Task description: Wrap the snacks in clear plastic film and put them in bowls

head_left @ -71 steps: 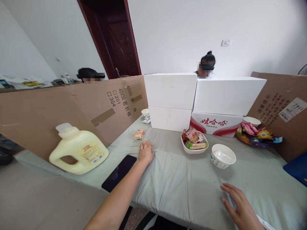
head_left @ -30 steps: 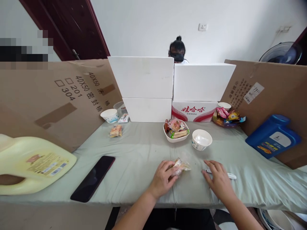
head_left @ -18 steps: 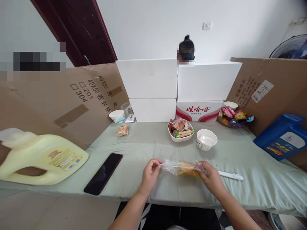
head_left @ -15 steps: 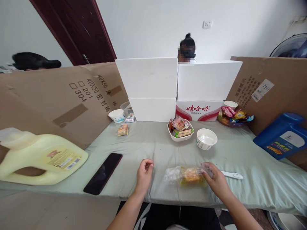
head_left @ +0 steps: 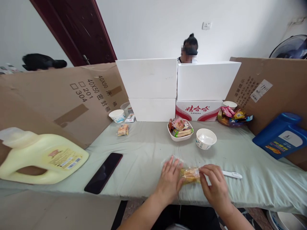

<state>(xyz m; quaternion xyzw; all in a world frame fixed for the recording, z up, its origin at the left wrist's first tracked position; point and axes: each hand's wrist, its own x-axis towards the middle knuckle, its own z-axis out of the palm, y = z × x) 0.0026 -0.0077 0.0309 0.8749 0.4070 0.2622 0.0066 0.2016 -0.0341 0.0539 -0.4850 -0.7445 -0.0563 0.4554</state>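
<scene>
Since half a second back, both hands are closing in again on the snack packet (head_left: 190, 175), which was lying loose on the cloth with the left hand drawn away from it.

Across the whole lower half of the frame, the pale green cloth (head_left: 144, 150) is covering the table, walled in by brown cardboard and white boxes (head_left: 147, 78) at upper centre. At far left a yellow jug (head_left: 43, 158) is lying on its side, and a blue jug (head_left: 281, 135) is leaning at far right. A black phone (head_left: 103, 172) is resting at lower left. Near the middle, a white dish of snacks (head_left: 180, 129) is sitting just beside a paper bowl (head_left: 206, 139).

At lower centre, the left hand (head_left: 169, 182) is lying over the packet's left end, fingers spread and fairly flat. The right hand (head_left: 213, 185) is pinching the right end between thumb and fingertips. A white utensil (head_left: 231, 174) is lying just right of it.

To open the packet cleanly, I judge each hand should be gripping the clear film close to the seam, pulling steadily apart while keeping the biscuit level.
</scene>
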